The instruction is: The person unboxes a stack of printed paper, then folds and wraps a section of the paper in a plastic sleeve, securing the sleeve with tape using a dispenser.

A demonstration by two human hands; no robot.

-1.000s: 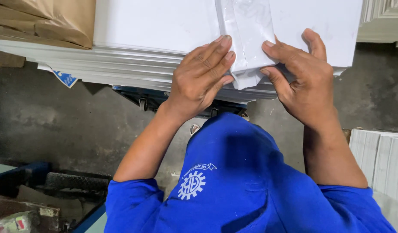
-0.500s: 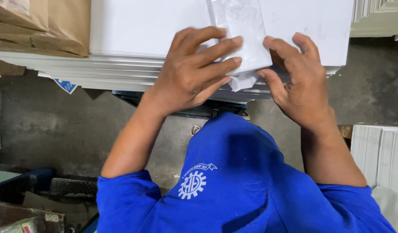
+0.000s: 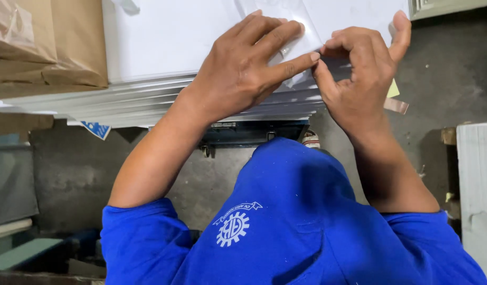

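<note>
Your left hand (image 3: 243, 68) lay flat on the top white sheet (image 3: 169, 37) of the stack of sheets (image 3: 148, 100), fingers spread and pressed down, gripping nothing; its index fingertip reached toward the stack's front edge. Your right hand (image 3: 359, 74) sat just beside that fingertip, at the same edge, fingers curled and pinched together with the thumb raised. It seemed to be nipping a thin flap of clear wrap (image 3: 301, 79) at that edge, though I could not tell for sure whether anything was caught between the fingers. The stack ran with its long axis across you, left to right, and both hands worked its near right portion; the right hand was the closer to the flap. Brown paper packages (image 3: 43, 47) rested on the stack's left end. Beyond the stack's right edge was grey floor (image 3: 454, 68).
</note>
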